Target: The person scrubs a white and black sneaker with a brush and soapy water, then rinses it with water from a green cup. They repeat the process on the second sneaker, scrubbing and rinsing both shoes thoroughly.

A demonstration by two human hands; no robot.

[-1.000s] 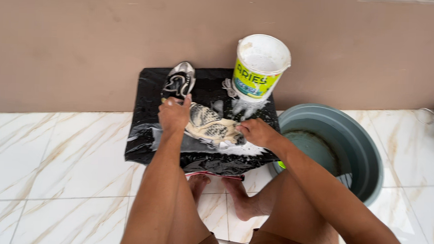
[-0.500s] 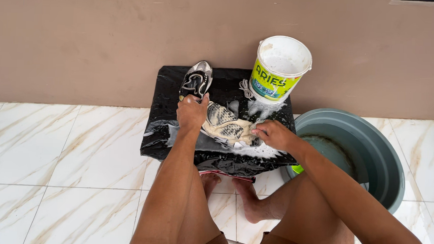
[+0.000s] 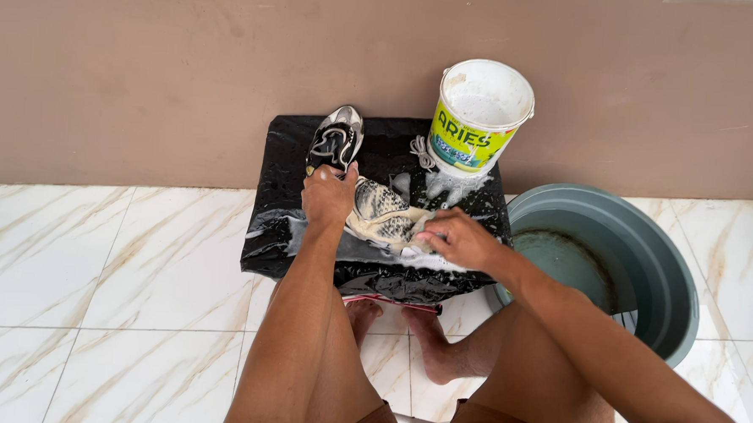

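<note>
A wet, soapy shoe (image 3: 385, 216) lies on its side in the middle of a black slab (image 3: 290, 161) covered with shiny black plastic, which stands on the floor against the brown wall (image 3: 146, 66). The left hand (image 3: 328, 197) presses down on the heel end of this shoe, fingers curled together over it. The right hand (image 3: 458, 239) rests on the toe end with its fingers closed together; something small may be under them, but I cannot tell what, because foam and the hand itself hide it. White foam (image 3: 445, 189) spreads on the plastic around the shoe.

Just behind the left hand a second shoe (image 3: 336, 138), dark with a pale edge, lies near the back of the slab. A white lace (image 3: 421, 150) lies between it and a white bucket (image 3: 480, 114) with a yellow label, which stands at the back right corner. On the tile floor (image 3: 95, 258) to the right is a large grey-green basin (image 3: 646, 249), close beside the slab. The bare feet (image 3: 426, 332) of the person are just under the front edge.

In my judgement, the main risk is slipping: the plastic and shoe are full of soap, so a strong push could send the shoe off the front edge onto the feet. A wide movement of the right arm could also knock the bucket, which stands near the corner.
</note>
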